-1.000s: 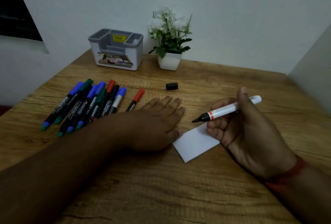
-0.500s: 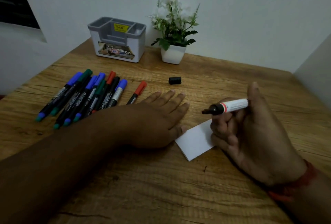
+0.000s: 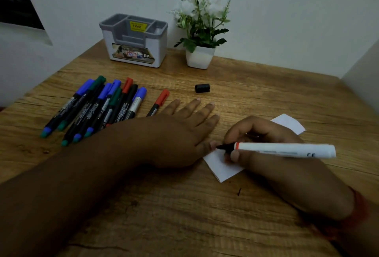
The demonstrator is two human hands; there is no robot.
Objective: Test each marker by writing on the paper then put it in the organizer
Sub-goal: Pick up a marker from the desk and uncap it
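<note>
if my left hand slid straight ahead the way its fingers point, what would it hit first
Most likely the black cap lying just beyond the fingertips of the left hand. The fingers point up and slightly right across bare table, though the line may pass just beside it; depth is unclear.

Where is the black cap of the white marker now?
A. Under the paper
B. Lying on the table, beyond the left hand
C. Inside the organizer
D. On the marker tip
B: the black cap lies alone on the table, beyond the left hand, while the white marker shows a bare tip.

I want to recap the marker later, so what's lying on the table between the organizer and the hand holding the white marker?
In the head view, the black cap lies on bare wood between the organizer and the right hand.
</note>
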